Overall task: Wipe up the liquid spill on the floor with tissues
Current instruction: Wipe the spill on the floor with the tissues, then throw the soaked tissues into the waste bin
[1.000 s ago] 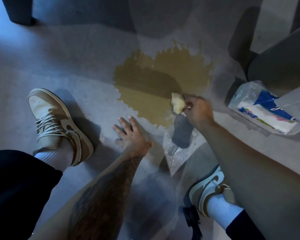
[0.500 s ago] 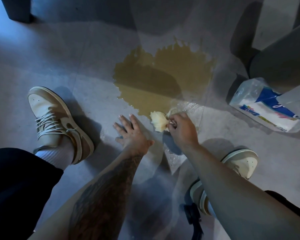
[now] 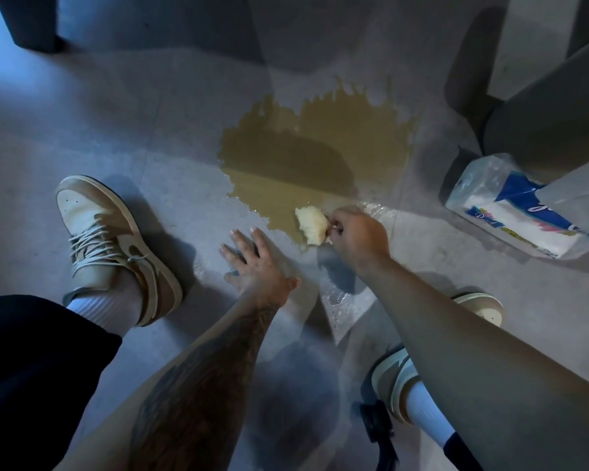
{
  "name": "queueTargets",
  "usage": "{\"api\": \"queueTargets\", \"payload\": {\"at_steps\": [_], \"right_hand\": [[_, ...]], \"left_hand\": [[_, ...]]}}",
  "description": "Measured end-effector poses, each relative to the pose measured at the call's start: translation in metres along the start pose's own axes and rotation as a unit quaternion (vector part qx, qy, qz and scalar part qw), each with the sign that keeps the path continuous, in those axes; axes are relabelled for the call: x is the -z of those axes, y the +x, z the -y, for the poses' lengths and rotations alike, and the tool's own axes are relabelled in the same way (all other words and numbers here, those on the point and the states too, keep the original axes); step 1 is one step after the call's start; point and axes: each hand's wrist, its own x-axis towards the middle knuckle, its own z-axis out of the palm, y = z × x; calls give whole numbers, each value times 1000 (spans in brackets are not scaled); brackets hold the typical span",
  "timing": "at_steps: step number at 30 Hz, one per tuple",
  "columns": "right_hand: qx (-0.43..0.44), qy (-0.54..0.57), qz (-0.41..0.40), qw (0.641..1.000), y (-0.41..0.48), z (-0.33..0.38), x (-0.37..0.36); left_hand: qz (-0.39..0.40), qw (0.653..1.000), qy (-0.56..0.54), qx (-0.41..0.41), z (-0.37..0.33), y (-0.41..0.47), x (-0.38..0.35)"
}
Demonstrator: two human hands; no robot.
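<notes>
Tissue [image 3: 310,226] dragged left, right grip [image 3: 358,233] pinching it

right hand [image 3: 359,234] pinches tissue wad [image 3: 311,225] on spill [image 3: 306,154] edge | left hand [image 3: 255,263] flat on floor [image 3: 133,130]

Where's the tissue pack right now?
The tissue pack lies on the floor at the head view's right edge, right of the spill and the right hand.

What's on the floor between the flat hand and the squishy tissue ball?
Only a narrow strip of grey floor and the near edge of the brown spill lie between the left hand and the tissue ball, as the head view shows.
</notes>
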Motion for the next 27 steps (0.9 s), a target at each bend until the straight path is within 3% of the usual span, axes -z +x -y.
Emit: {"api": "queueTargets", "payload": {"at_steps": [7, 9, 14, 20, 27], "right_hand": [[-16, -18, -11, 1000, -15, -7, 16], [-3, -11, -16, 1000, -13, -5, 28], [16, 2, -38, 999, -7, 10, 69], [32, 64, -120, 990, 2, 18, 144], [51, 83, -247, 964, 2, -13, 267]], "left_hand": [[-20, 999, -34, -14, 7, -6, 13], [-59, 995, -40, -64, 9, -9, 27], [-180, 944, -66, -267, -25, -23, 90], [-216, 904, -93, -357, -91, -50, 168], [-273, 860, -145, -406, -190, -97, 245]]}}
